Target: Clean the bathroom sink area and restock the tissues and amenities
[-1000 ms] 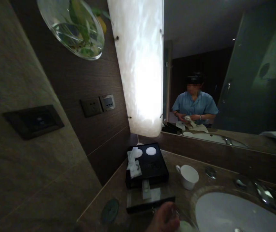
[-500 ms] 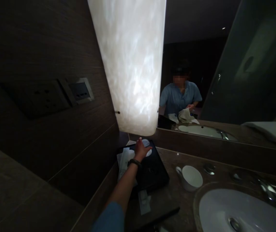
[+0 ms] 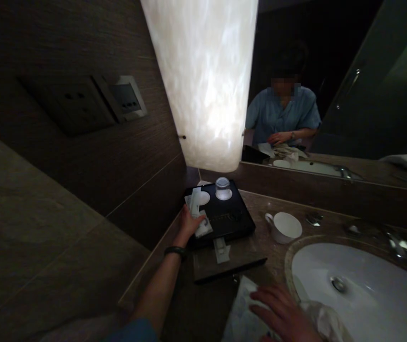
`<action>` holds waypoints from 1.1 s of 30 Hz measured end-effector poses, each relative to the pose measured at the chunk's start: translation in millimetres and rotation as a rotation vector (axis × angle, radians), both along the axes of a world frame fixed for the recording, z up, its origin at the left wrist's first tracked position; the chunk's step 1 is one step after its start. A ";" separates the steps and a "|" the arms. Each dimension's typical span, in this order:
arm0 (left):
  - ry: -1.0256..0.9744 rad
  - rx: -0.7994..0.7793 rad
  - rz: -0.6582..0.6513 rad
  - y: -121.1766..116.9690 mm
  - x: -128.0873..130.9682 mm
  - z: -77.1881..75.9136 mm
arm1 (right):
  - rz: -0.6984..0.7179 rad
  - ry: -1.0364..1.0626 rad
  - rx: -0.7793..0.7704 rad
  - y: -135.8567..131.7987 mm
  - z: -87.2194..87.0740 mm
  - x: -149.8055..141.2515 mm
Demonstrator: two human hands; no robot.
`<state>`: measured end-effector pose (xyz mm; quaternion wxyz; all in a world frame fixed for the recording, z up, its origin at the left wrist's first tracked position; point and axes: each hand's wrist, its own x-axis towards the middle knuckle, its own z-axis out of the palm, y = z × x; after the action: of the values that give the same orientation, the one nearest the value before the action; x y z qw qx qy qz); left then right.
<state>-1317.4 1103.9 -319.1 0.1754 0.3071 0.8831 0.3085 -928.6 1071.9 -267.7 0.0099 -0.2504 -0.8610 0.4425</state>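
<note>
My left hand point(image 3: 189, 222) is at the left side of a black tray point(image 3: 230, 223). Its thumb and fingers close around flat white packets point(image 3: 196, 202) lying along that edge. An upturned glass point(image 3: 222, 186) stands on a white round coaster at the tray's back, beside another white coaster point(image 3: 203, 197). My right hand point(image 3: 284, 311) lies with fingers stretched out over a pale printed packet point(image 3: 241, 306) at the counter's front. A crumpled white cloth point(image 3: 326, 319) is by its wrist, partly hidden.
A white cup point(image 3: 286, 227) stands between the tray and the sink point(image 3: 317, 270). Below the tray, an open drawer point(image 3: 230, 273) holds a small white packet point(image 3: 221, 250). Behind are a lit lamp panel point(image 3: 207, 85) and a mirror point(image 3: 349, 118); a dark wall point(image 3: 92, 190) closes the left.
My left hand has moved from beside the glass to the packets at the tray's left. My right hand, with the pale packet and cloth, has come into view as the view tilted down.
</note>
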 end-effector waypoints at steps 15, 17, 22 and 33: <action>-0.512 0.425 0.251 -84.2 41.0 75.4 | 0.010 0.237 -0.072 -16.4 -5.6 -20.2; -0.607 0.529 0.215 -107.6 76.1 90.9 | -0.224 0.333 -0.276 -15.2 9.3 -44.1; -0.831 0.693 0.305 -148.3 146.8 92.1 | -0.173 0.291 -0.754 -17.6 24.8 -93.1; -0.624 0.433 0.257 -158.6 171.8 35.0 | -0.626 0.202 -0.339 69.0 -25.0 -61.7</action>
<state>-1145.5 945.3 -284.0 0.3262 0.1156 0.7331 0.5855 -990.3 1140.9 -292.7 0.1882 -0.4549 -0.6517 0.5771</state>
